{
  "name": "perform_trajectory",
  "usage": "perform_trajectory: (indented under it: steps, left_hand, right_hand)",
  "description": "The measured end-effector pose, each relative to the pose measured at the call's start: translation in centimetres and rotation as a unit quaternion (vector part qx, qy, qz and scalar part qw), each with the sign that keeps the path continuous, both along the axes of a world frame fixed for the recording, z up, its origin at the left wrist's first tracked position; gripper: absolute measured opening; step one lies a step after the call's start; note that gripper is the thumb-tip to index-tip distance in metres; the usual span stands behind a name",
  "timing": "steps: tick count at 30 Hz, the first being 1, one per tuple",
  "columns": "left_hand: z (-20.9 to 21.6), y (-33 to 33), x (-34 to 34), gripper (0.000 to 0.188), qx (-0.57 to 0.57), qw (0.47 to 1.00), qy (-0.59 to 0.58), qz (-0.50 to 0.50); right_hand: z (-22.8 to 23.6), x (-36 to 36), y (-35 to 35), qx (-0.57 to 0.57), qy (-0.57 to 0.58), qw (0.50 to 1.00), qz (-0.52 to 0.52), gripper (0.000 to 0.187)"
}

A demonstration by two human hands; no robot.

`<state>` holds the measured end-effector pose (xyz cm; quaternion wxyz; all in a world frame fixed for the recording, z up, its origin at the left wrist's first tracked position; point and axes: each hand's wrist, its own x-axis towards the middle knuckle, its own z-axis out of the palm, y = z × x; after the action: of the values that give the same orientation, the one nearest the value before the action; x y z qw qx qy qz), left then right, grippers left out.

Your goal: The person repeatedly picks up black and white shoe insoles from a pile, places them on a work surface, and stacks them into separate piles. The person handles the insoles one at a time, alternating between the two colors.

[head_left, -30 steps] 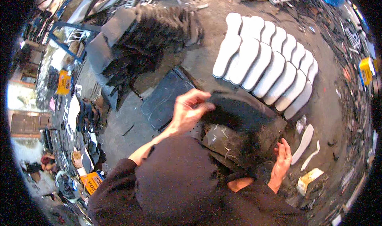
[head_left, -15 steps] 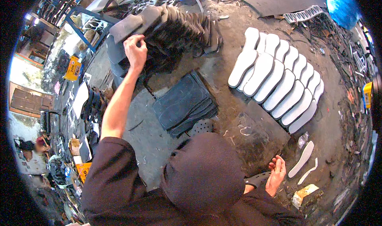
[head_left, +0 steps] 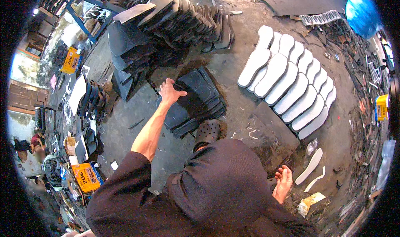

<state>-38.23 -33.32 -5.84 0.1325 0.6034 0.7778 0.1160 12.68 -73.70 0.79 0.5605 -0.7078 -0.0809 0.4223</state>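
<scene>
My left hand (head_left: 170,94) reaches onto a low stack of black foam sheets (head_left: 208,87) with outlines marked on them. Its fingers are spread, the thumb stands out to the right, and no separate thing shows in its grasp. Further off, a tall leaning pile of dark sole-shaped pieces (head_left: 183,20) stands just beyond the sheets. My right hand (head_left: 283,183) rests near my knee, palm up, with fingers loosely curled and apart, holding nothing visible. A dark perforated clog (head_left: 207,132) on my foot is close to the sheet stack.
Overlapping rows of white insoles (head_left: 287,82) lie to the right. Near my right hand are a loose white insole (head_left: 310,166), a thin white strip (head_left: 316,179) and a yellowish scrap (head_left: 310,203). Yellow boxes (head_left: 87,177) and a blue metal frame (head_left: 85,26) stand at left, with a person (head_left: 37,142) beyond.
My left hand has come down and right from the tall dark pile to the low sheet stack, its fingers spreading. My right hand has stayed nearly in place, fingers slightly more curled.
</scene>
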Motion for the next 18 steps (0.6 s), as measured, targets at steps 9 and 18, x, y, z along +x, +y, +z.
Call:
perform_trajectory:
  steps: [9,18]
  left_hand:
    - [0.0,-2.4,2.5,0.063,0.125,0.992,0.012,-0.025]
    - [3.7,-0.8,5.5,0.049,-0.121,0.973,0.053,-0.188]
  right_hand:
    - [-0.4,-1.0,1.4,-0.005,0.01,0.998,0.054,0.026]
    - [-1.5,-1.5,2.1,0.004,0.024,0.996,0.084,0.028]
